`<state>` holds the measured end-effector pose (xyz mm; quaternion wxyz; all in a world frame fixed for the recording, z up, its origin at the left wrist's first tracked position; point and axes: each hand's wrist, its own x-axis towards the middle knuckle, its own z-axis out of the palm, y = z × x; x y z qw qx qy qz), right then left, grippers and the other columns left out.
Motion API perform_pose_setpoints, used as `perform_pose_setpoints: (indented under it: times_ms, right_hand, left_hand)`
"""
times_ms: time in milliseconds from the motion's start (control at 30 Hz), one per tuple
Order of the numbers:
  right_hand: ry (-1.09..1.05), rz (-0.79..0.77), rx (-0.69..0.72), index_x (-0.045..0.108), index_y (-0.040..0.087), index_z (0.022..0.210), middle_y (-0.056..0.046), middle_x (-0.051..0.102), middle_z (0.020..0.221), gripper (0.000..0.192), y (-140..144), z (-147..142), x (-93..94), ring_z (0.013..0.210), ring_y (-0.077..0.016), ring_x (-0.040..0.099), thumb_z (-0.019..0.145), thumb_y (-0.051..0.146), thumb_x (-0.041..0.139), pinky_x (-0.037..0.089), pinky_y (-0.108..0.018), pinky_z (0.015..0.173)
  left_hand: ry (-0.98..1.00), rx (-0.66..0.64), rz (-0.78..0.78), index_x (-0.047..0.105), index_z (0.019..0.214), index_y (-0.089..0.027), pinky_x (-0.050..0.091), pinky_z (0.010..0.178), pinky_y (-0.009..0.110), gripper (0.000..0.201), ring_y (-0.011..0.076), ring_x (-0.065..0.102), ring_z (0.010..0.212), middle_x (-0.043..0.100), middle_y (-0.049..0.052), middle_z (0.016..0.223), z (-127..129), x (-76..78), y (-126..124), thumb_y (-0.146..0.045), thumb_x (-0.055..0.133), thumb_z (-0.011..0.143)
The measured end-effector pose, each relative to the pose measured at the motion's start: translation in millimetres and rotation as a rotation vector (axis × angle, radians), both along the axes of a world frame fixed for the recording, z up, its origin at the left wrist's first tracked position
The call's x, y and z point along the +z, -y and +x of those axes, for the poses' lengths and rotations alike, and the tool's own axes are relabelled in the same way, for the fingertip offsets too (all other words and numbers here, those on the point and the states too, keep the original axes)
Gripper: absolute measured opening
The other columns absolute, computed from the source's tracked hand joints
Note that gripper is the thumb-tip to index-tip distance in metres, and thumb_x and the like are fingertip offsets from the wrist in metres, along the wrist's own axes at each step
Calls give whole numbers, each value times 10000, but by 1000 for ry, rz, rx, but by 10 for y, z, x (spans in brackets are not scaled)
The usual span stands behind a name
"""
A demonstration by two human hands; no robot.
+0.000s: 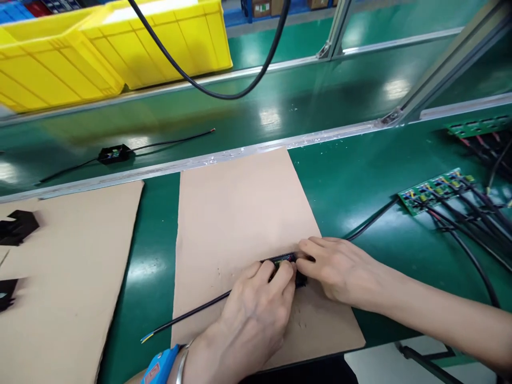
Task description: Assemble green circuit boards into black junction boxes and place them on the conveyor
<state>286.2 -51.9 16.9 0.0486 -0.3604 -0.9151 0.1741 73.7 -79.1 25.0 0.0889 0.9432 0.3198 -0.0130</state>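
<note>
A small black module (pixel 285 261), with a strip of green board showing in its top, is found on the middle cardboard sheet (pixel 240 213), towards the near edge of that sheet. Its long axis is laid roughly left to right, a little raised on the right. It is pinched from both ends: the left hand (pixel 256 314) is brought up from the near side, its fingers (pixel 280 274) curled over the left and near flank of the module; the right hand (pixel 340 269) is laid in from the right, its fingers (pixel 310 249) closed on the right end. Both sets of fingers are thus clenched on the module, touching it, and neither hand can be called nearer. From under the left hand a black cable (pixel 188 316) is run out leftwards and towards the viewer, ending in bared coloured cores just off the sheet. A second black lead (pixel 368 220) is carried away rightwards towards a row of green circuit boards (pixel 434 190) with their own wires, on the green surface (pixel 352 176). A blue wrist strap (pixel 160 367) is worn on the left wrist. Further left, another cardboard sheet (pixel 68 277) bears black parts (pixel 18 226). Beyond the metal rail, a like module with leads (pixel 114 154) is seen on the belt, with yellow bins (pixel 100 48) behind
</note>
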Motion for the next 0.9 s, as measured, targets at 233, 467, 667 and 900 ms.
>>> perform_pose_setpoints:
  times_ms: [233, 467, 667, 900]
  right_hand:
    - [-81, -50, -109, 632, 186, 916, -58, 554, 889, 150, 20, 128, 56, 898, -213, 464, 915, 215, 485, 353, -359, 771]
    - [-214, -63, -118, 649, 179, 876, -55, 565, 834, 220, 45, 81, -23, 846, -187, 450, 891, 103, 442, 360, -331, 759]
    - [-169, -50, -98, 621, 174, 783, -41, 555, 776, 211, 7, 41, -34, 804, -179, 440, 887, 96, 455, 364, -319, 741]
    - [-140, 30, -119, 614, 203, 1102, -96, 570, 1081, 210, 0, 391, 0, 1020, -234, 475, 908, 251, 551, 385, -402, 883]
  left_hand:
    - [90, 46, 16, 402, 1391, -100, 484, 920, 388, 574, 241, 506, 1056, 509, 123, 1300, -203, -18, 54, -23, 406, 822]
    - [43, 57, 157, 418, 1394, -56, 457, 821, 396, 539, 263, 508, 998, 571, 128, 1252, -73, -155, 143, -113, 419, 858]
    - [51, 74, 89, 426, 1381, -56, 439, 806, 408, 535, 267, 489, 1012, 564, 113, 1251, -22, -129, 138, -107, 436, 848]
    - [271, 329, 22, 483, 1260, -167, 459, 889, 421, 377, 260, 482, 1082, 503, 127, 1214, -672, 169, 126, -202, 520, 887]
